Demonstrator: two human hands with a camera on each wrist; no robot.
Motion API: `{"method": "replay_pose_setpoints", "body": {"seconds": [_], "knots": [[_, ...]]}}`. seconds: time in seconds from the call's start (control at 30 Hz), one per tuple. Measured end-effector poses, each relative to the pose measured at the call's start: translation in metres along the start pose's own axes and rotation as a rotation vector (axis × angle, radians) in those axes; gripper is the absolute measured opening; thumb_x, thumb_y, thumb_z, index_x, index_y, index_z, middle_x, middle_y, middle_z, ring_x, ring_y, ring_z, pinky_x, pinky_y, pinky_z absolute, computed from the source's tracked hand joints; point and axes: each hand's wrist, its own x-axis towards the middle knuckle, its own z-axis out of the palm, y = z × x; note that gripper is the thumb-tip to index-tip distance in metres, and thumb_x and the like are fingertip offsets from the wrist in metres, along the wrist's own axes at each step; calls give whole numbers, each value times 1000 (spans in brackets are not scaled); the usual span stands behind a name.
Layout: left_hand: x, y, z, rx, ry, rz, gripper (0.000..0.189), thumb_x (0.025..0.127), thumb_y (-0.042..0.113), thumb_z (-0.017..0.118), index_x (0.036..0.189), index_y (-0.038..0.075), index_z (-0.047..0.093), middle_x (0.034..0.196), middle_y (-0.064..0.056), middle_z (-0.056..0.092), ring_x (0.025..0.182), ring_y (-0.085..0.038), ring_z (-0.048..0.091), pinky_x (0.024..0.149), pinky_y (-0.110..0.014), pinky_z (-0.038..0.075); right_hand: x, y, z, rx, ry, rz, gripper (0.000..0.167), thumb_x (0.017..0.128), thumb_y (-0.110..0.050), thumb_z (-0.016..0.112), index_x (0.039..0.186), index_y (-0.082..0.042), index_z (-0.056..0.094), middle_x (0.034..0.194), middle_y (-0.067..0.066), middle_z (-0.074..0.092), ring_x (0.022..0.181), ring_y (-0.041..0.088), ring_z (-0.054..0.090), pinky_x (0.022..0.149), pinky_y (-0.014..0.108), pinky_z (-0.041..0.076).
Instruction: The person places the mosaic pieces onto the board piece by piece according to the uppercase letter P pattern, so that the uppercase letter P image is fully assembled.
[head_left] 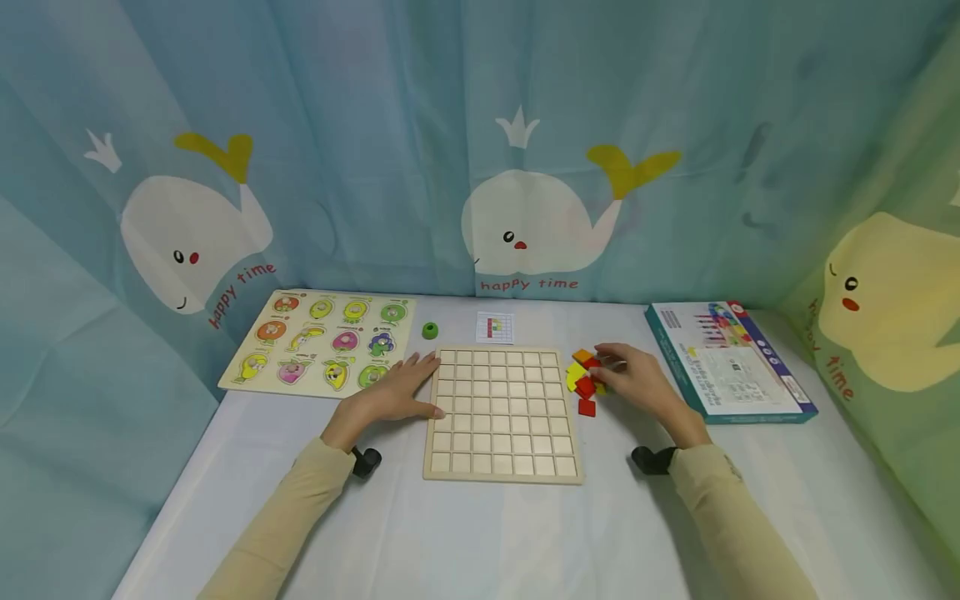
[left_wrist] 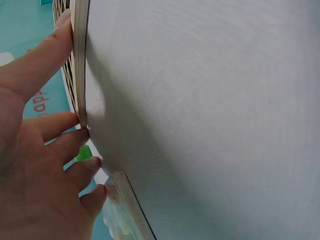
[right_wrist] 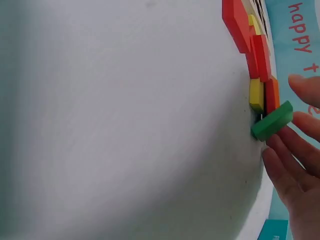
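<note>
A pale wooden grid board (head_left: 502,412) lies flat in the middle of the white table (head_left: 480,533). My left hand (head_left: 401,390) rests open against the board's left edge (left_wrist: 79,60), thumb along the rim and fingers straight on the table. To the right of the board lies a small heap of red, orange and yellow blocks (head_left: 583,379). My right hand (head_left: 624,371) reaches into that heap. In the right wrist view a green block (right_wrist: 272,121) stands tilted up off the table, pinched between that hand's thumb and fingers (right_wrist: 292,147), beside the red and yellow blocks (right_wrist: 257,60).
A fruit peg puzzle (head_left: 322,342) lies at the back left, with a green peg (head_left: 430,331) and a small pattern card (head_left: 495,327) behind the board. A flat game box (head_left: 727,360) sits at the right. Whale-print curtains close in the table.
</note>
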Motion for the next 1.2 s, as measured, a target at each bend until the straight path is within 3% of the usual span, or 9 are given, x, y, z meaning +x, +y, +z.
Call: {"method": "replay_pose_setpoints", "body": {"seconds": [0.43,0.63,1.03,1.2], "knots": [[-2,0,-1,-1,-17,22,96,94,40,74,165,8,18,173,-13,12,160,-36,5,131,-52,1,19,1,12,-25,78,0,47,94,-24,75,128,8,65,116,26,68,100,36,64,89,49,58],[-3,4,-3,2,-19,39,95,94,42,73,165,8,20,173,-13,14,160,-36,6,131,-53,2,23,0,13,-50,60,35,43,94,-23,74,124,8,68,113,24,67,96,33,59,86,44,57],[-1,-7,-4,7,4,79,93,95,43,72,165,9,22,173,-11,16,160,-38,4,131,-53,3,29,1,13,-72,57,12,37,95,-18,74,121,7,70,114,25,69,96,32,61,88,47,59],[0,-7,-5,-7,1,62,96,93,42,74,165,8,20,173,-11,16,160,-38,4,131,-52,3,27,3,11,-48,75,7,35,94,-17,75,120,6,71,112,24,70,94,31,61,82,40,57]]}}
